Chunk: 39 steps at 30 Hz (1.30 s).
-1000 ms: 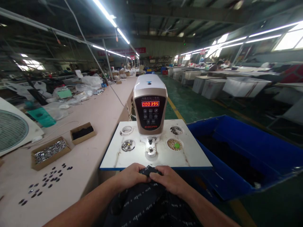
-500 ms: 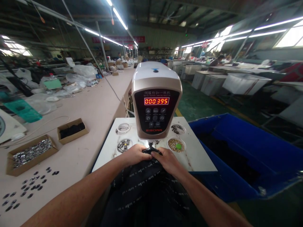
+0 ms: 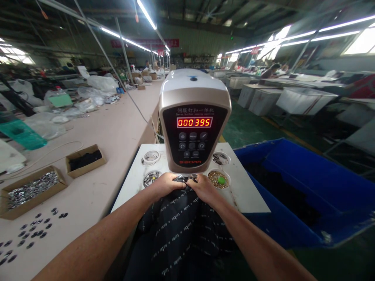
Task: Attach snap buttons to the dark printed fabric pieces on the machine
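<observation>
In the head view, a button-attaching machine [image 3: 193,93] stands straight ahead, its red display [image 3: 194,122] reading 000395. Just below its head, my left hand [image 3: 167,184] pinches the upper edge of a black fabric piece with white printed lettering [image 3: 178,222]. My right hand [image 3: 205,188] grips the same edge a little to the right, thumb and fingers closed on it. The cloth hangs in folds toward me between my forearms. Something shiny shows between my fingertips, too small to make out. The machine's lower tooling is mostly hidden behind my hands.
Around the machine, a white tabletop [image 3: 249,201] has round wells, one with gold-coloured pieces [image 3: 216,180]. On the left table [image 3: 96,187] lie a box of metal fasteners [image 3: 33,190], a box of black pieces [image 3: 84,159] and scattered loose fasteners. A blue bin [image 3: 331,175] stands right.
The machine looks slightly larger and the view has shifted a little. Both hands have moved slightly up toward the machine head with the fabric, whose folds hang straighter. The display number is the same.
</observation>
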Tool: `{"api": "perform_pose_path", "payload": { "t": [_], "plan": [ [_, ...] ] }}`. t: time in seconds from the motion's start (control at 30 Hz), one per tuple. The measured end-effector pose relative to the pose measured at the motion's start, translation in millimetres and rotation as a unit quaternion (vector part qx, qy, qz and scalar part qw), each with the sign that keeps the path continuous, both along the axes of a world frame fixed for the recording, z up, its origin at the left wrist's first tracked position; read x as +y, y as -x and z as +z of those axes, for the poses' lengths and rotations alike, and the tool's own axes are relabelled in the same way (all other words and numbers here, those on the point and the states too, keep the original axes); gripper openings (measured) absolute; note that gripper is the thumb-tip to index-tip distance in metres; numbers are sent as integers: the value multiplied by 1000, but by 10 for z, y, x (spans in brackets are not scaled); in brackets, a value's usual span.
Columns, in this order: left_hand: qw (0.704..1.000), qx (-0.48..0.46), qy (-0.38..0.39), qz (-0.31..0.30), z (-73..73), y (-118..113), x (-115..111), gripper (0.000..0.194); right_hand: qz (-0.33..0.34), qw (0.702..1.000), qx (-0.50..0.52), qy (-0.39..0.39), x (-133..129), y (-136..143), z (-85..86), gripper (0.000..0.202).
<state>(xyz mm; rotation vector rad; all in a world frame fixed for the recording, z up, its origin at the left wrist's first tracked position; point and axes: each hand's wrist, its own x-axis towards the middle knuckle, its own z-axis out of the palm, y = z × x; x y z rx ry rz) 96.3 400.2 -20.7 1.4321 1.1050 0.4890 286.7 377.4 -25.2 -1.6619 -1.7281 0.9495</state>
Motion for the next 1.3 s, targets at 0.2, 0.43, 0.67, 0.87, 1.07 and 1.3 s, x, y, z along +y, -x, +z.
{"api": "perform_pose_path", "payload": {
  "t": [0.2, 0.43, 0.67, 0.87, 1.07, 1.3],
  "plan": [
    [999, -23, 47, 9, 21, -22, 5, 33, 0, 1000, -18, -9, 11, 6, 40, 22],
    [995, -21, 96, 20, 21, -20, 2, 44, -11, 997, -73, -24, 10, 22, 37, 22],
    [998, 41, -9, 53, -72, 61, -55, 36, -23, 991, -130, -32, -24, -12, -87, 30],
    [986, 89, -118, 77, -183, 85, -150, 26, -32, 982, -184, -31, -56, 13, -103, 37],
    [982, 106, -136, 75, -225, 105, -143, 29, -44, 973, -224, -21, -37, 30, -109, 35],
    [991, 66, -102, 56, -259, 123, -115, 31, -49, 971, -234, -24, -48, 51, -132, 37]
  ]
}}
